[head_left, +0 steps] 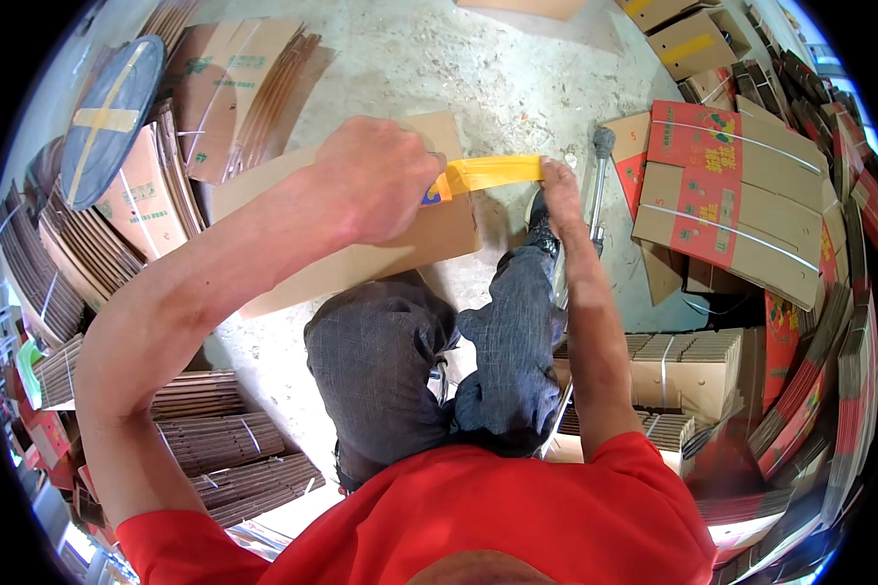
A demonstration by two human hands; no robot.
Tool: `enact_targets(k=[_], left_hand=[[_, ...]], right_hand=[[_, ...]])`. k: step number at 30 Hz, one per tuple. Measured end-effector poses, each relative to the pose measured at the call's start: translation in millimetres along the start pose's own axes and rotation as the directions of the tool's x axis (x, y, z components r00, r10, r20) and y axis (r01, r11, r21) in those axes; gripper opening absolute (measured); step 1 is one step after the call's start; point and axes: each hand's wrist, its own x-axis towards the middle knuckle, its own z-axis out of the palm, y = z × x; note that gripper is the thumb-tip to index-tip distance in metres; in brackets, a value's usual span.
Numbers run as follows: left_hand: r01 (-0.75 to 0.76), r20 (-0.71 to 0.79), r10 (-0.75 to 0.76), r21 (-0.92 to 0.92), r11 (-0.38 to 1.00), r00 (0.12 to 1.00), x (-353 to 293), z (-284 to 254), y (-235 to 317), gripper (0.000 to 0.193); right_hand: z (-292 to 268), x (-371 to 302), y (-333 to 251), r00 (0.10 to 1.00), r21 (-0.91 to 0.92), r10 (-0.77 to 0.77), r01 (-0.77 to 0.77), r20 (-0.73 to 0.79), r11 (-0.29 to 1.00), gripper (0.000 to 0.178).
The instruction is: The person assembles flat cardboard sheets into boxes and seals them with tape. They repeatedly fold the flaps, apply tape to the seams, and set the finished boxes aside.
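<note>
A strip of yellow packing tape (498,173) stretches taut between my two hands. My left hand (373,177) is closed in a fist at the strip's left end, over a cardboard box (424,237); a bit of blue and yellow shows just beneath its fingers, and the rest of what it grips is hidden. At the strip's other end, my right hand (560,195) pinches the tape, to the right of the box's edge. The box is plain brown and lies on the floor in front of my knees.
Strapped flat cartons (720,190) in red and brown lie to the right, beside a metal rod with a dark knob (604,141). A round dark lid with tape crossed on it (117,121) leans against carton stacks (232,93) at left. More carton bundles (226,441) flank my legs.
</note>
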Motion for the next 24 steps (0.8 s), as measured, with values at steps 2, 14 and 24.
enact_targets(k=[2, 14, 24], left_hand=[[-0.006, 0.027, 0.007, -0.010, 1.000, 1.000, 5.4, -0.4, -1.1, 0.021], [0.064, 0.042, -0.062, -0.033, 0.997, 0.997, 11.6, -6.5, 5.7, 0.041], [0.112, 0.197, -0.105, -0.024, 0.993, 0.975, 22.9, -10.7, 8.3, 0.055]], right_hand=[[19.7, -1.6, 11.8, 0.999, -0.003, 0.015, -0.015, 0.031, 1.000, 0.034], [124.8, -18.2, 77.9, 0.908, -0.044, -0.106, 0.136, 0.405, 0.990, 0.037], [118.2, 24.0, 54.6, 0.963, -0.551, 0.021, 0.137, 0.270, 0.823, 0.040]])
